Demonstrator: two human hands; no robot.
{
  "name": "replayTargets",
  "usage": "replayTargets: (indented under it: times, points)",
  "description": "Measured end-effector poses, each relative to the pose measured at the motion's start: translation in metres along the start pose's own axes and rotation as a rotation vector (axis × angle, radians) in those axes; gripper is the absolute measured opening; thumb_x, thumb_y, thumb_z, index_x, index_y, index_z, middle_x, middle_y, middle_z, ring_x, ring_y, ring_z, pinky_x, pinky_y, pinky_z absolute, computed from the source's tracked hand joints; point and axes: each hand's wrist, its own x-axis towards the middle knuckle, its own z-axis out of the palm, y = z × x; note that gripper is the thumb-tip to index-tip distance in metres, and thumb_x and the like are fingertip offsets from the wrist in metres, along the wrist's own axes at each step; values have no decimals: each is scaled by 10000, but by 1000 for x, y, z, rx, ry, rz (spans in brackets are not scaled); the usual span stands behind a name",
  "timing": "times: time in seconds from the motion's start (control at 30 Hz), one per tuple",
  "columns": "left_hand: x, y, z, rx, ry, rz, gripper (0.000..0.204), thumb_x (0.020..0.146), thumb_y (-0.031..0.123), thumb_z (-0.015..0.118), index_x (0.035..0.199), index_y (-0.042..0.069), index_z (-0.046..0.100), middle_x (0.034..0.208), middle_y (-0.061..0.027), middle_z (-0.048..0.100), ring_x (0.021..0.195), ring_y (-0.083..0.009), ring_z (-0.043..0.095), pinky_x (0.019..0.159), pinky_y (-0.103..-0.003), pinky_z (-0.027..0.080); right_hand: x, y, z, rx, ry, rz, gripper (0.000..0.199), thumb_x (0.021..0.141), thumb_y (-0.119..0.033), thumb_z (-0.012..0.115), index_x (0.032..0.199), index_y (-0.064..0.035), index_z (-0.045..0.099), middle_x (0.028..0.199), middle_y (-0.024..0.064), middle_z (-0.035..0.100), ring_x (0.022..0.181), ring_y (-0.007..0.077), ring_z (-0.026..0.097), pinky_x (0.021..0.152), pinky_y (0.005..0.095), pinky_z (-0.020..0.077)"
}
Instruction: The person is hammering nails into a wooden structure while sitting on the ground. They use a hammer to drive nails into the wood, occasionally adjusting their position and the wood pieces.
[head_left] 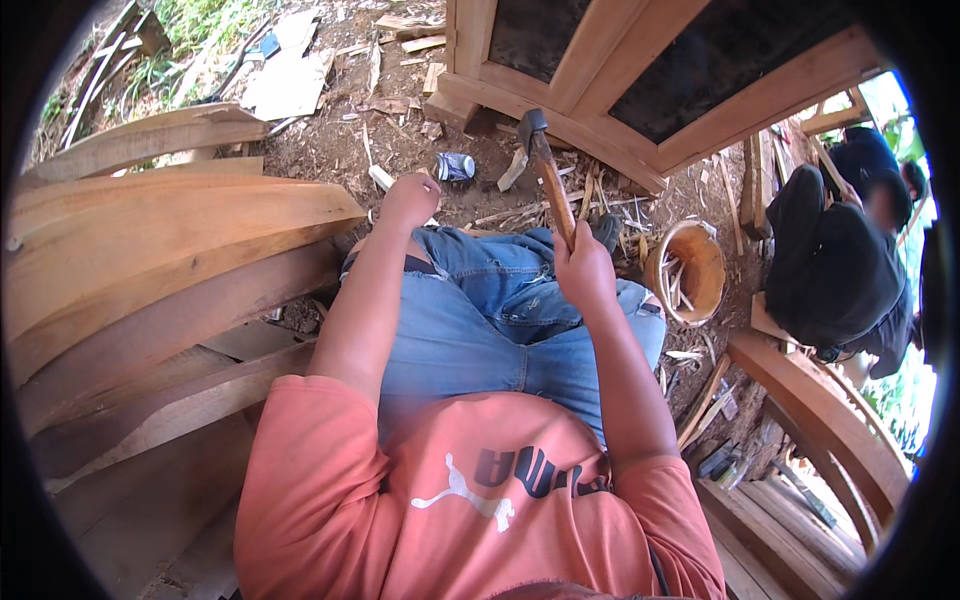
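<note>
My right hand (585, 268) is wrapped round the wooden handle of a hammer (560, 195). The dark metal hammer head points up and away from me, close to the lower rail of a wooden panelled frame (560, 103); I cannot tell whether they touch. Over my left knee, my left hand (410, 202) is closed with its fingers curled. Whatever it may hold is hidden. A pale sliver of wood (381, 178) shows right beside it. Just beyond that hand, a blue and white can (456, 167) lies on the ground.
Curved wooden planks (180, 225) are stacked at my left. A round bucket (722, 270) with wood sticks inside stands by my right knee. At the right, a person in dark clothes (835, 255) crouches near curved timbers (815, 425). Wood scraps litter the dirt ground.
</note>
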Motion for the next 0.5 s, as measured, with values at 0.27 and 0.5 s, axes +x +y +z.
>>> replayTargets:
  times: [0.27,0.5]
  points:
    - [8,-8,6,40,-56,-20,274,996,299,689,1122,109,842,1129,-205,815,1092,-422,767,978,-509,599,14,0,-6,-61,-38,31,357,1107,-343,653,1146,7,590,998,346,743,997,578,708,858,632,553]
    - [-2,15,-5,95,-128,60,261,1004,311,705,1141,133,838,1143,-158,821,1109,-378,775,974,-500,605,14,0,2,21,-38,35,378,1113,-338,646,1133,36,597,1001,362,735,1011,594,696,861,620,548]
